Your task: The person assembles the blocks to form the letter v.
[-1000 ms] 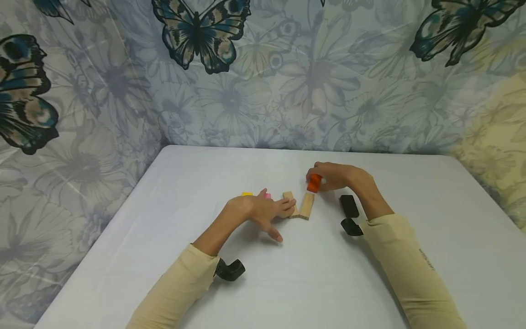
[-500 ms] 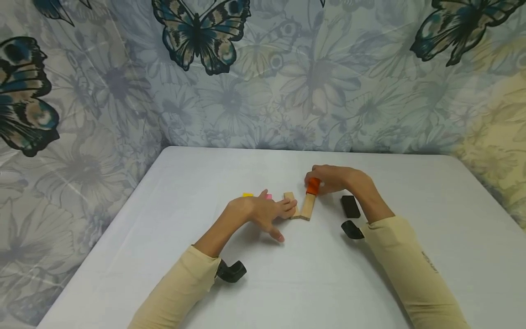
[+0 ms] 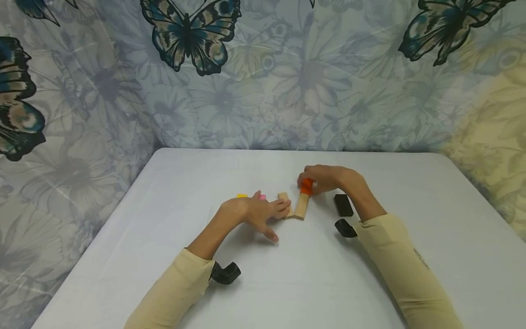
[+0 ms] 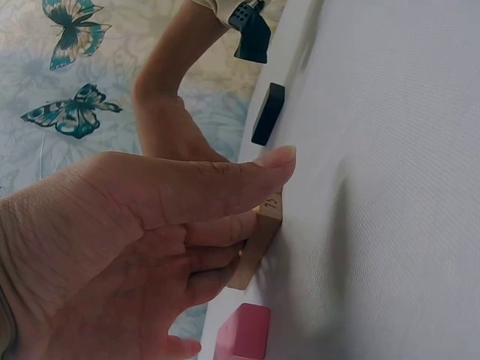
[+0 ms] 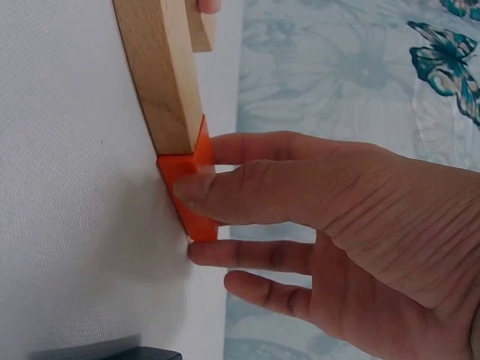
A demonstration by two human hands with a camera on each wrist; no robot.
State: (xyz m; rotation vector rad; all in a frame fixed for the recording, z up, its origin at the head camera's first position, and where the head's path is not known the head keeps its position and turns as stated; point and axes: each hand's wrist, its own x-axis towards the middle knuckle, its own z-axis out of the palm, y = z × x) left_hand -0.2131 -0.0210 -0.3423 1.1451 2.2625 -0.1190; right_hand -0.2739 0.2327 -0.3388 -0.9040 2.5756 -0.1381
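Two plain wooden blocks, a left one (image 3: 282,196) and a right one (image 3: 302,207), lie in a V with their near ends together. At the far end of the right block sits an orange block (image 3: 306,187), its end against the wood in the right wrist view. My right hand (image 3: 326,178) pinches this orange block (image 5: 196,214) between thumb and fingers. My left hand (image 3: 256,212) is spread low over the table, its extended fingertips resting on the left wooden block (image 4: 259,251). The left wrist view shows dark print on a wooden end face.
A pink block (image 3: 262,197) and a yellow block (image 3: 242,195) are partly hidden behind my left hand. A black block (image 3: 343,205) lies beside my right wrist. Black camera mounts (image 3: 225,273) stick out from both cuffs. Patterned cloth stands behind the white table (image 3: 287,283).
My right hand has brought the orange block toward me, closing the gap to the right wooden block's far end. My left hand has stayed in place; the head view has shifted slightly.
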